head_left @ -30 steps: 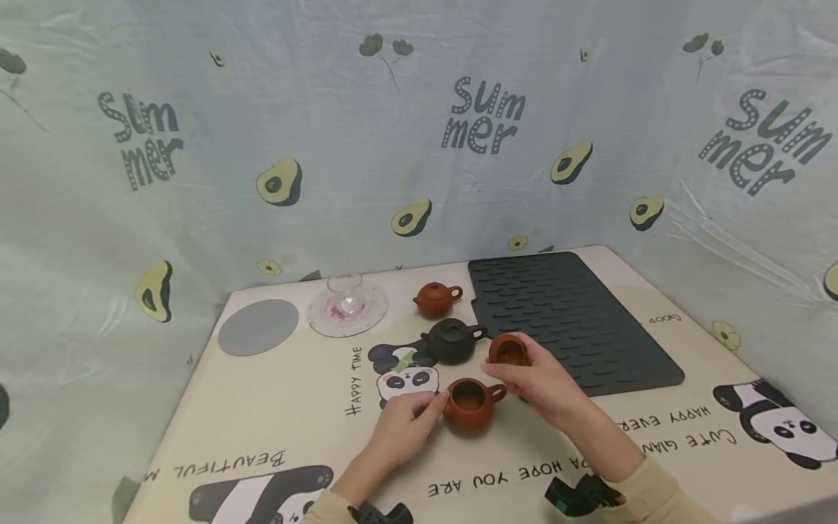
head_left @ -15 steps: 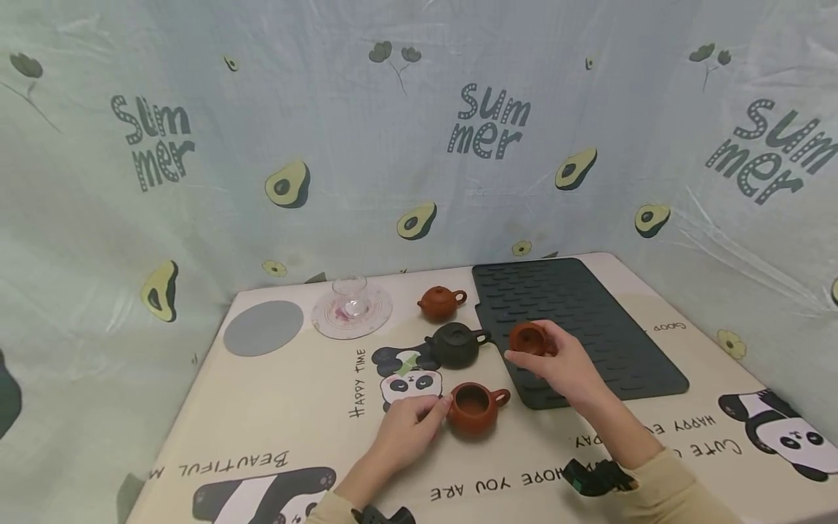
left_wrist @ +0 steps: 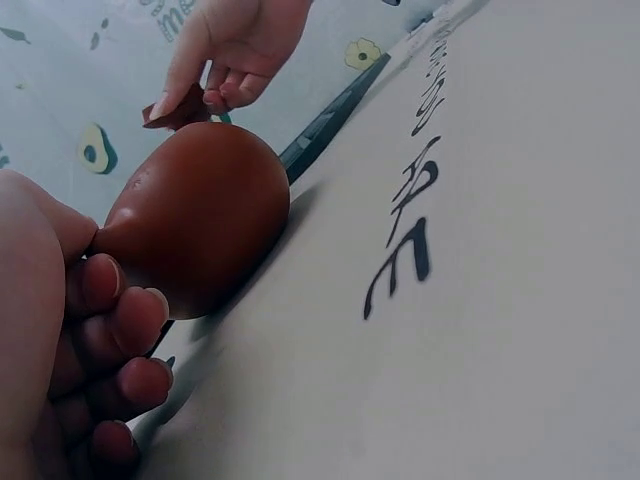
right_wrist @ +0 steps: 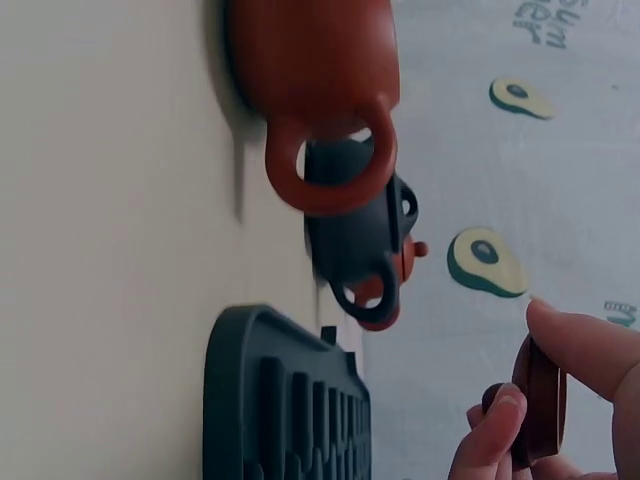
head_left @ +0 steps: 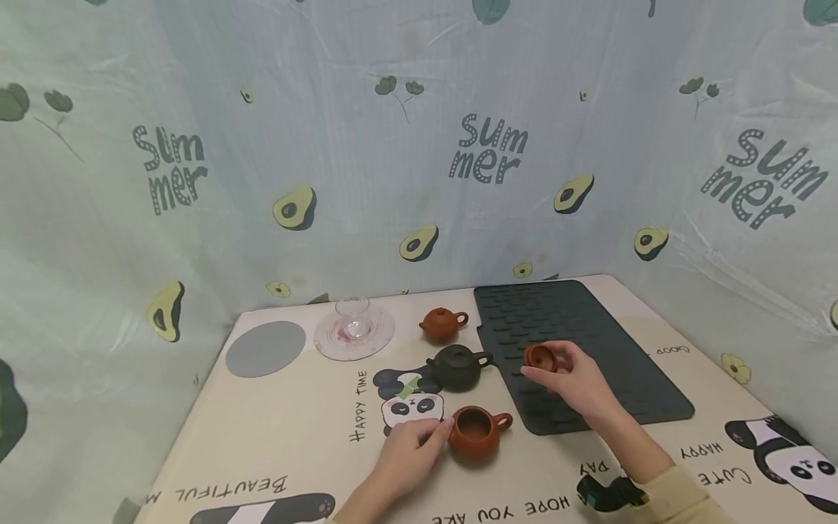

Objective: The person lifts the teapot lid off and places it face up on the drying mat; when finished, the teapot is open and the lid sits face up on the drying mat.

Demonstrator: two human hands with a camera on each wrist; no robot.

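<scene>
In the head view a reddish-brown clay teapot (head_left: pixel 474 444) stands on the table with its top uncovered, handle to the right. My left hand (head_left: pixel 407 457) pinches its spout (left_wrist: pixel 120 234) between thumb and fingers, the other fingers curled below. Over the dark mat, my right hand (head_left: pixel 579 380) holds a round teapot lid (head_left: pixel 540 358) of the same colour by its edge. The lid's hollow underside faces the head camera, and the right wrist view shows it on edge, its small knob (right_wrist: pixel 491 398) by the fingers.
A black teapot (head_left: pixel 456 367) stands just behind, and a smaller orange-brown teapot (head_left: pixel 441 324) farther back. The ridged dark mat (head_left: pixel 589 397) lies at right. A glass cup (head_left: pixel 354 320) sits on a patterned round plate (head_left: pixel 325 342), left of which is a grey disc (head_left: pixel 265 349).
My right hand has carried the lid rightward, from beside the teapot to over the mat. The left hand stays at the spout. The head view has tilted up.
</scene>
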